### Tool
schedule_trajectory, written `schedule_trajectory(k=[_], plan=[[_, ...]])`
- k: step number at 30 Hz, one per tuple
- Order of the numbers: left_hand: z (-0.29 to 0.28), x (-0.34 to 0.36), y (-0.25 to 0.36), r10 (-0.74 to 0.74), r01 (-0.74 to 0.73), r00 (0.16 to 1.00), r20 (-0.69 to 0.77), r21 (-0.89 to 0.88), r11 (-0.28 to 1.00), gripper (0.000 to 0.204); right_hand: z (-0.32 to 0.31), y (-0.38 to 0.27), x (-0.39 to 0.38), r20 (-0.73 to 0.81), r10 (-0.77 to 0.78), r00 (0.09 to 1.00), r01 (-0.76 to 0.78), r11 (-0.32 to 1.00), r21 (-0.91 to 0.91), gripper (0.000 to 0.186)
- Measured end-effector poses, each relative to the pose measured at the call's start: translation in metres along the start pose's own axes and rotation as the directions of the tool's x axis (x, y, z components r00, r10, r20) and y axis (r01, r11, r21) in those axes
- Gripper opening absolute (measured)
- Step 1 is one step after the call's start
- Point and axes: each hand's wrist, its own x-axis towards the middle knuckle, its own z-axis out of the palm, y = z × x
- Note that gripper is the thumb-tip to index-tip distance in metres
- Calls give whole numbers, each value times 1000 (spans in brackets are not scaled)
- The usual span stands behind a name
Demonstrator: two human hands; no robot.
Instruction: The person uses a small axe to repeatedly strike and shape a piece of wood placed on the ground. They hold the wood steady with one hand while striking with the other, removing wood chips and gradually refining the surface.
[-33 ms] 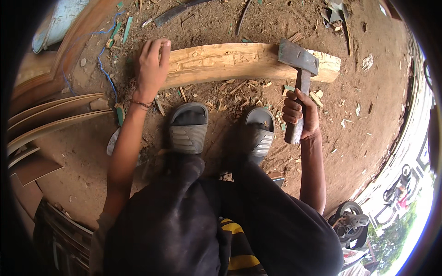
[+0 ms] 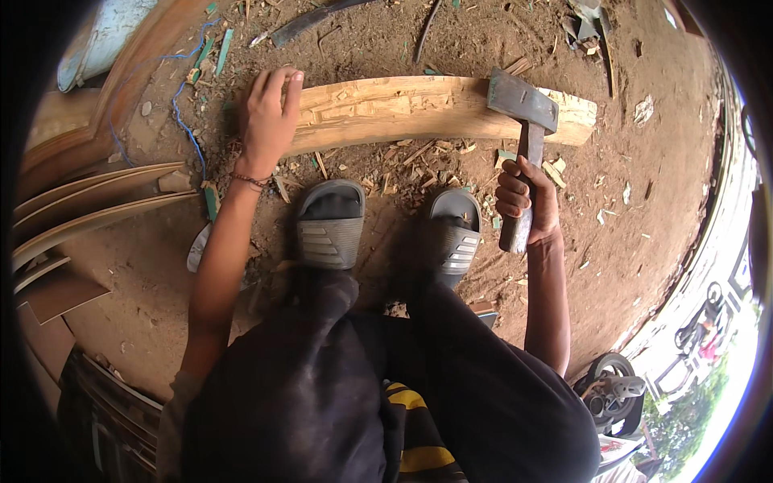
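A long, slightly bowed piece of pale wood (image 2: 386,109) lies across the ground ahead of my feet, its face rough with cut marks. My left hand (image 2: 270,113) grips its left end, the fingers bent over the far edge. In my right hand (image 2: 527,197) is a short-handled hammer (image 2: 522,98) with a heavy, block-shaped metal head. The fist wraps round the wooden handle below the head. Seen from above, the head overlaps the wood near its right end; whether it touches cannot be told.
Wood chips (image 2: 411,157) litter the dirt around the wood. My sandalled feet (image 2: 330,225) are on its near side. Curved boards (image 2: 105,193) are stacked at left, near a blue string (image 2: 179,105). A dark strip (image 2: 314,20) lies beyond. A motorcycle wheel (image 2: 609,386) shows at lower right.
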Motion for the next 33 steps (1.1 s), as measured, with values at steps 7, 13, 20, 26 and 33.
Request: schedule_trajectory(k=[7,13,20,26,33], plan=[[-15,-1,0,176,-157,980,93,-185,970,22,1,-1,4,-60,-30,998,27,998,-49,20],[-23,1,-4,187,-138,962,201,-236,962,28,3,1,4,-105,-55,993,42,992,-115,21],[-23,10,-3,31,113,919,394,-338,934,26,22,-1,1,-236,-119,964,57,966,-252,17],[-19,1,-1,191,-160,966,172,-182,970,22,57,-14,-18,-291,-551,782,110,582,-806,19],[1,-8,-1,167,-168,986,-17,-21,986,19,42,-5,-24,-94,-725,683,206,314,-927,17]])
